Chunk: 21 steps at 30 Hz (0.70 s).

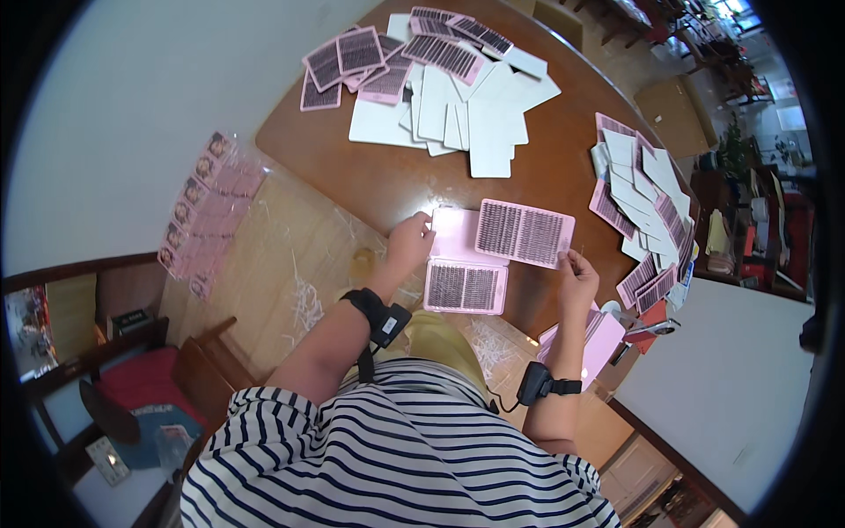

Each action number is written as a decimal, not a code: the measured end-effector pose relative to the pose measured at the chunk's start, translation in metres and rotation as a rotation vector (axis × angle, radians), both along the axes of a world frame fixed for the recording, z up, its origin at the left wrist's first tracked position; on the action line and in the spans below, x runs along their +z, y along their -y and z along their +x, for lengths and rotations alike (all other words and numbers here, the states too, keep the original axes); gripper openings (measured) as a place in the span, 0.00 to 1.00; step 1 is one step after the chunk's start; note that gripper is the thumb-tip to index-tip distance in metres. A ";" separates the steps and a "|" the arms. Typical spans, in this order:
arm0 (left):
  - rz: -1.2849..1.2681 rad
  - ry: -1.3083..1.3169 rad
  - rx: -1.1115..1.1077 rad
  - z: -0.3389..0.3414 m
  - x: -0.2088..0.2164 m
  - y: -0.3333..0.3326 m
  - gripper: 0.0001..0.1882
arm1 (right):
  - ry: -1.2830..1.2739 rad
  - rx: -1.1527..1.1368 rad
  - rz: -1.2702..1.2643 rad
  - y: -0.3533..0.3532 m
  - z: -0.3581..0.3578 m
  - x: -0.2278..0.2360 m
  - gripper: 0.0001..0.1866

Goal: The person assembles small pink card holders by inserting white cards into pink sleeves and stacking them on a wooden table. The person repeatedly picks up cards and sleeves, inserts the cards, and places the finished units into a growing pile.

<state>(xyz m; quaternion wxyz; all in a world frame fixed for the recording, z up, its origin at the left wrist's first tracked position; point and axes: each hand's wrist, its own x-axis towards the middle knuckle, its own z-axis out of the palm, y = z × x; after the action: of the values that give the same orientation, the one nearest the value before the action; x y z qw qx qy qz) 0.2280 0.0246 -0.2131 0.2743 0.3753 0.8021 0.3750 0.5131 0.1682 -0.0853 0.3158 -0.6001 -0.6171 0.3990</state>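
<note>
My left hand (407, 249) pinches the left edge of the lid of an opened pink case (453, 231) at the near edge of the brown table. In the case's lower half lies a lash tray (465, 289), with rows of black eyelash clusters in two blocks. My right hand (578, 279) grips the lower right corner of another pink-framed eyelash tray (525, 233). This held tray is slightly tilted and covers the right part of the lid. My right fingers are closed on its corner.
Pink lash trays (359, 51) and white cards (493, 123) pile up at the table's far side. A second heap of white cards (638, 180) and trays lies right. Pink cases (583, 352) stack near my right forearm. Pink packages (202, 211) and shredded paper (306, 305) lie left.
</note>
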 end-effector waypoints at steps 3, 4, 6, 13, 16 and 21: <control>0.028 0.122 0.057 -0.001 -0.006 -0.007 0.13 | -0.096 -0.009 -0.131 0.007 -0.006 -0.040 0.11; 0.045 0.183 0.097 0.000 -0.007 -0.008 0.13 | -0.129 0.004 -0.170 0.010 -0.010 -0.049 0.11; 0.075 0.263 0.147 0.002 -0.008 -0.007 0.12 | -0.180 -0.014 -0.224 0.017 -0.016 -0.062 0.10; 0.042 0.295 0.172 0.004 -0.001 -0.004 0.10 | -0.233 -0.052 -0.363 0.041 -0.038 -0.080 0.10; 0.049 0.273 0.165 0.004 0.003 -0.005 0.10 | -0.239 -0.058 -0.373 0.041 -0.042 -0.085 0.10; 0.026 0.327 0.176 0.004 0.007 -0.007 0.10 | -0.208 -0.047 -0.357 0.041 -0.042 -0.091 0.10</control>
<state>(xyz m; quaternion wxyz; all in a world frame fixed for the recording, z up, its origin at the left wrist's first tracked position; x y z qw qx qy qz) 0.2321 0.0311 -0.2061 0.3623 0.2413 0.7717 0.4637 0.4708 0.1276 -0.1762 0.2756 -0.6165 -0.4866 0.5543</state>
